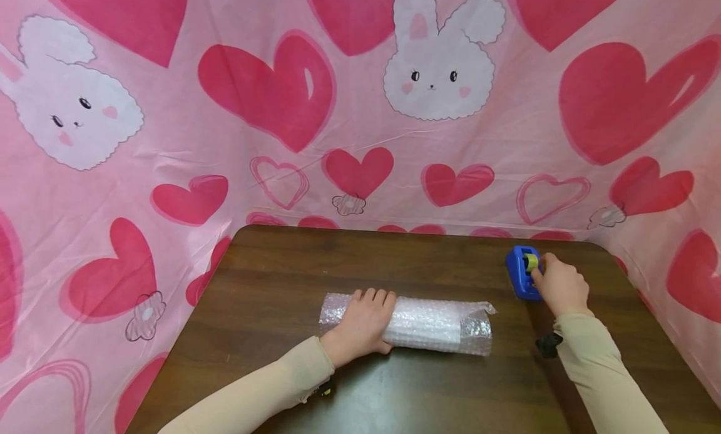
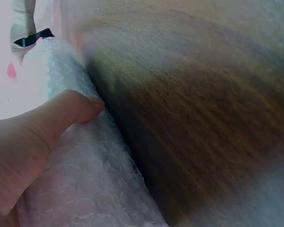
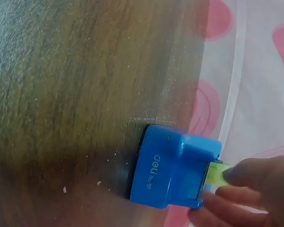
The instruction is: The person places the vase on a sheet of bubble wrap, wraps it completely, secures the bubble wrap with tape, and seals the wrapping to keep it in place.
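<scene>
A roll of bubble wrap (image 1: 430,321) lies sideways across the table, with something white showing through its middle and a loose corner sticking up at its right end. My left hand (image 1: 363,324) grips it near its left end, fingers over the top; in the left wrist view the thumb (image 2: 83,106) presses along its side. Toward the back right stands a blue tape dispenser (image 3: 168,165) bearing a yellow-green roll of tape (image 1: 531,262). At its right side, my right hand (image 1: 562,287) pinches the tape (image 3: 216,174) between thumb and fingers. The tape's end is hidden by the fingers.
Both things rest on a dark brown wooden table (image 1: 270,258) with rounded back corners. A pink cloth (image 1: 360,121) printed with hearts and rabbits hangs behind the table and along its sides.
</scene>
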### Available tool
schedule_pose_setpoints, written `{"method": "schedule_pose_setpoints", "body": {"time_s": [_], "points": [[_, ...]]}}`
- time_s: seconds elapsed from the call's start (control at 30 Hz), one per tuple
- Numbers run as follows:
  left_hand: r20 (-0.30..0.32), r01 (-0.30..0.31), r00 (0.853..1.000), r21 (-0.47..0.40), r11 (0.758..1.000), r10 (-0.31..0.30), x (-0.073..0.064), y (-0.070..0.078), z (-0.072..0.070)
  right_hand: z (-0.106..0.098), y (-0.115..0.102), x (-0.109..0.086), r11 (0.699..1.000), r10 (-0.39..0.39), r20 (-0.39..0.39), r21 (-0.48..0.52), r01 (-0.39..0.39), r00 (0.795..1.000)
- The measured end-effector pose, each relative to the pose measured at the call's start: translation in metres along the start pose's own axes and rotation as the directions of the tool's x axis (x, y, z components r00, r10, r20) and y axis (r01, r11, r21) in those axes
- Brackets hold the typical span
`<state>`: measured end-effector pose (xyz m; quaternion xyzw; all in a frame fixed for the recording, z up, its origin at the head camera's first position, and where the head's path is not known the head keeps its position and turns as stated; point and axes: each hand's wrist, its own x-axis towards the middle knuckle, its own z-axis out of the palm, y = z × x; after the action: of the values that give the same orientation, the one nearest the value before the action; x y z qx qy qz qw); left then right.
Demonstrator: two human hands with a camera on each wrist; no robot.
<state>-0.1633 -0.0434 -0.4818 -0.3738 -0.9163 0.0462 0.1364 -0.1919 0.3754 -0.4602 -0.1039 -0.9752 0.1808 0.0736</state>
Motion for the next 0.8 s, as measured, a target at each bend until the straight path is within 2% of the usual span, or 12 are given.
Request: {"method": "schedule_pose_setpoints", "body": {"time_s": [0.2, 0.3, 0.5, 0.67, 0.8], "points": [[0.007, 0.005, 1.0, -0.009, 1.0, -0.005, 0.0, 0.0, -0.001, -0.004, 0.003, 0.002, 0.993, 0.05, -0.025, 0.105, -0.048, 0.998], [0.011, 0.007, 1.0, -0.015, 1.0, -0.007, 0.0, 0.001, -0.001, -0.006, 0.001, 0.003, 0.983, 0.075, -0.007, 0.17, -0.073, 0.997], [0.011, 0.014, 1.0, -0.008, 1.0, -0.014, -0.001, 0.001, 0.0, -0.006, -0.001, 0.004, 0.969, 0.125, 0.028, 0.209, -0.128, 0.992], [0.001, 0.012, 1.0, -0.002, 1.0, -0.012, -0.001, 0.001, 0.001, -0.009, 0.0, 0.003, 0.962, 0.158, 0.084, 0.211, -0.173, 0.984], [-0.01, 0.011, 1.0, 0.003, 1.0, -0.011, -0.001, 0.002, 0.002, -0.015, 0.002, 0.001, 0.954, 0.147, 0.177, 0.233, -0.187, 0.973]]}}
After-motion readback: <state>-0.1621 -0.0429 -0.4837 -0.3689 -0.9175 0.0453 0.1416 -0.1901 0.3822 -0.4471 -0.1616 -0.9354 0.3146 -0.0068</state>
